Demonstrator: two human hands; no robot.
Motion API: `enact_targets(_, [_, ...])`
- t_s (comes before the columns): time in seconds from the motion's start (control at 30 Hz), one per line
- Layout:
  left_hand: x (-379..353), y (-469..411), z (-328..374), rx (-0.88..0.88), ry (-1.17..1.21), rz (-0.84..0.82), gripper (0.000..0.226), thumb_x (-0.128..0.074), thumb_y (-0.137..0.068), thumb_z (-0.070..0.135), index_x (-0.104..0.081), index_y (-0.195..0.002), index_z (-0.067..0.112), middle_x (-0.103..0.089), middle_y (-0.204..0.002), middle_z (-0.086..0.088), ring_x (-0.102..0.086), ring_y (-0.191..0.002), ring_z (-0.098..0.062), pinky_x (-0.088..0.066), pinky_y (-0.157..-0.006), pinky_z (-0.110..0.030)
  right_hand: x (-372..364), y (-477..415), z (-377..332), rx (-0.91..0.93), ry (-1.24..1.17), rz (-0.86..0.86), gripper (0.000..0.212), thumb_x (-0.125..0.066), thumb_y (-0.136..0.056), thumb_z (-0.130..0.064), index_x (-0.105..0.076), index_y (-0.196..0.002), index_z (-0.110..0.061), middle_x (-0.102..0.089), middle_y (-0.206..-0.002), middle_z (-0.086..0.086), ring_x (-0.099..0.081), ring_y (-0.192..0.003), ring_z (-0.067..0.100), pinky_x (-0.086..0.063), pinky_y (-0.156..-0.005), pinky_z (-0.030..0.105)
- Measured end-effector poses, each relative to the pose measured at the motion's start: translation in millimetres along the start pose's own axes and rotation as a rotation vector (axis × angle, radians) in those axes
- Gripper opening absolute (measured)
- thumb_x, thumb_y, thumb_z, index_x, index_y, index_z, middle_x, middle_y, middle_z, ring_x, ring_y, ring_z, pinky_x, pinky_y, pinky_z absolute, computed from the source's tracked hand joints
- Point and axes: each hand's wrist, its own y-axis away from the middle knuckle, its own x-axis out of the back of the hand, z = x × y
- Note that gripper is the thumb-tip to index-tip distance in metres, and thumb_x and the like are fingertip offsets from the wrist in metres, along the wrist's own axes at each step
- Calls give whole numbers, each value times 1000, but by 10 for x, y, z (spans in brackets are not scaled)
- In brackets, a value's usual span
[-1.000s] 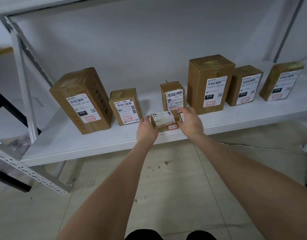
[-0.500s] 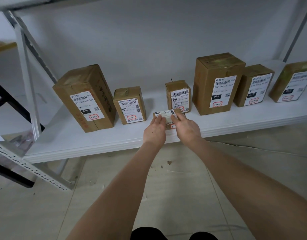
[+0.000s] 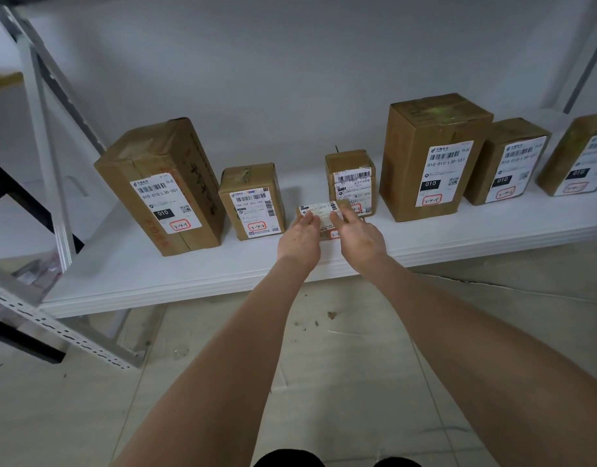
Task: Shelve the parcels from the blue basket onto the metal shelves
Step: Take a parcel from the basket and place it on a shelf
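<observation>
From the head view we count seven parcels on the white shelf (image 3: pixel 175 281), which crosses the middle of the frame. Six stand upright in a row along the back: a tall box (image 3: pixel 162 187) at centre left, a smaller box (image 3: pixel 252 200) just right of it, a little box (image 3: pixel 352 180) at centre, a big box (image 3: pixel 431 156) to its right, a medium box (image 3: pixel 507 161) beside that, and a box cut by the right edge (image 3: pixel 576 156). Each carries a white barcode label with a red-outlined tag.

The seventh, a small flat parcel (image 3: pixel 320 212), sits in front of the gap between the smaller box and the little box, close to the little box's lower front. Our left hand (image 3: pixel 298 239) and right hand (image 3: pixel 359 235) both reach to it with fingers loosely spread and fingertips resting on its labelled top, not clenched around it; whether either truly grips it we cannot tell.

A slotted metal upright (image 3: pixel 47 156) slants down the left of the frame, and tiled floor (image 3: pixel 340 348) fills the lower half. No basket is in view.
</observation>
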Motion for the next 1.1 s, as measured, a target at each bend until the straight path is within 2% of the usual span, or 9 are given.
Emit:
enact_targets(0.27, [42, -80, -16, 3, -13, -25, 52, -49, -88, -3, -40, -138, 10, -31, -151, -4, -30, -139, -21, -39, -107, -34, -24, -89, -6, -17, -34, 5, 64, -55, -89, -2, -29, -146, -17, -3, -161, 3, -44, -127, 31, -44, -98, 39])
enact_targets(0.47, [93, -74, -13, 28, 10, -48, 55, -48, -90, 0, -35, -143, 11, -33, -150, -6, -33, -138, -24, -37, -105, -33, -15, -84, 5, -1, -65, 26, 62, -57, -87, 1, -34, -142, -16, -8, -159, 3, -49, -122, 30, -47, -93, 40])
enact_targets(0.6, [120, -94, 21, 48, 8, -81, 54, -49, -90, 2, -34, -141, 9, -37, -145, -8, -36, -134, -26, -39, -102, -36, 10, -88, 52, -7, -75, 4, 71, -57, -86, 2, -28, -147, -20, -9, -158, 2, -54, -115, 31, -48, -91, 40])
enact_targets(0.7, [142, -131, 19, 47, 11, -69, 56, -51, -90, 5, -31, -143, 10, -33, -146, -8, -36, -134, -27, -41, -101, -39, 11, -92, 98, -23, -49, 64, 78, -60, -84, -1, -23, -150, -22, -20, -152, 7, -49, -119, 29, -46, -92, 38])
enact_targets(0.83, [260, -174, 70, 54, 0, -49, 56, -55, -91, 13, -33, -143, 13, -30, -146, -7, -40, -130, -26, -48, -95, -41, 135, -26, 217, -33, -45, 170, 71, -63, -83, -6, -32, -146, -18, -36, -141, 10, -43, -124, 29, -43, -98, 39])
enact_targets(0.93, [456, -195, 273, 4, -49, -107, 53, -55, -91, 14, -35, -141, 14, -33, -143, -7, -44, -126, -27, -50, -91, -42, 381, 130, 294, -58, -44, 124, 63, -60, -87, -9, -36, -144, -17, -38, -141, 9, -40, -126, 27, -40, -100, 36])
enact_targets(1.1, [944, -195, 884, -128, -102, -272, 51, -48, -91, 9, -35, -140, 12, -38, -139, -9, -41, -128, -28, -48, -93, -44, 1058, 483, 551, -162, 36, 24, 52, -57, -90, -12, -40, -139, -17, -35, -138, 8, -40, -123, 25, -41, -98, 33])
